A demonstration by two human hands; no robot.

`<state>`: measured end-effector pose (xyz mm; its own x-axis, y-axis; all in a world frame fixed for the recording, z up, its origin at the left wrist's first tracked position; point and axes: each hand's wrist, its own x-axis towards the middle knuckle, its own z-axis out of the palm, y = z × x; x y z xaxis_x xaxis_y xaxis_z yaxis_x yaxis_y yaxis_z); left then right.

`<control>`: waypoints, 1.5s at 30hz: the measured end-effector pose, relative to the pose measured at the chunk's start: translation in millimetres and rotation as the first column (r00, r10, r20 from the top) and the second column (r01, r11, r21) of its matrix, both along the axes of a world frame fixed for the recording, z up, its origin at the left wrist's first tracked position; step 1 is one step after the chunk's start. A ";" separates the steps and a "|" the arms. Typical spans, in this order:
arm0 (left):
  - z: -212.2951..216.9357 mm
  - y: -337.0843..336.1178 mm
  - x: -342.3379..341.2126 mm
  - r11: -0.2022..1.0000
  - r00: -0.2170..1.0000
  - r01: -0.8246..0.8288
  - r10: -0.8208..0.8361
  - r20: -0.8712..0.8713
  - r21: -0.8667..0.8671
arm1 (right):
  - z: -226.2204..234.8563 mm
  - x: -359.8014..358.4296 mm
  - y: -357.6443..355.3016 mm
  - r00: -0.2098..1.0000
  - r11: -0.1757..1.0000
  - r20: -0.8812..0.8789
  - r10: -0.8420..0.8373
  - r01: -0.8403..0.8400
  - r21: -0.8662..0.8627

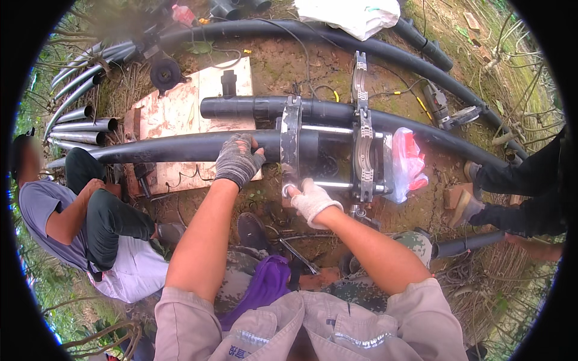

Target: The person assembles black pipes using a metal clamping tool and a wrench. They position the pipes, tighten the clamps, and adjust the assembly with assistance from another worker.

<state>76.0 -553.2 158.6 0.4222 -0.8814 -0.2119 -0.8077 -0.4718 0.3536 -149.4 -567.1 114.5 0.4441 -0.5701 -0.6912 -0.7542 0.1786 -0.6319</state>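
Observation:
My left hand (241, 160), in a grey knit glove, rests on a thick black pipe (180, 146) with its fingers curled over the top. Just right of it, a metal clamp ring (291, 141) encircles that pipe. My right hand (313, 201), in a whitish glove with bare fingertips, grips the clamp bolt (289, 190) at the ring's near side. Two shiny guide rods (328, 130) link this ring to a second clamp ring (363, 129), which stands upright on the right. The pipe's end sits between the rings. Behind lies another black pipe (241, 107) with an upright branch fitting (229, 83).
A wooden board (174, 102) lies under the pipes. On the left a person (60, 204) sits close by; another person's legs (512, 198) are at the right. A plastic bag (406, 165) hangs by the frame. A wrench (299, 256) lies near my feet. Cables cross the soil.

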 end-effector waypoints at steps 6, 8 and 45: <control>1.9 6.5 0.9 0.983 0.989 0.045 -0.018 -0.150 0.178 | 10.5 -3.5 -1.0 1.000 1.000 0.021 -0.002 0.001 0.031; -2.3 16.0 -0.8 0.965 0.985 0.119 -0.084 -0.153 0.232 | 18.3 -9.6 -6.3 0.998 0.999 0.047 0.035 -0.035 0.003; -101.4 68.5 -65.1 0.813 -0.100 -0.188 0.542 -0.834 0.551 | 77.9 -51.0 12.3 0.766 0.634 0.037 0.642 -0.503 -0.587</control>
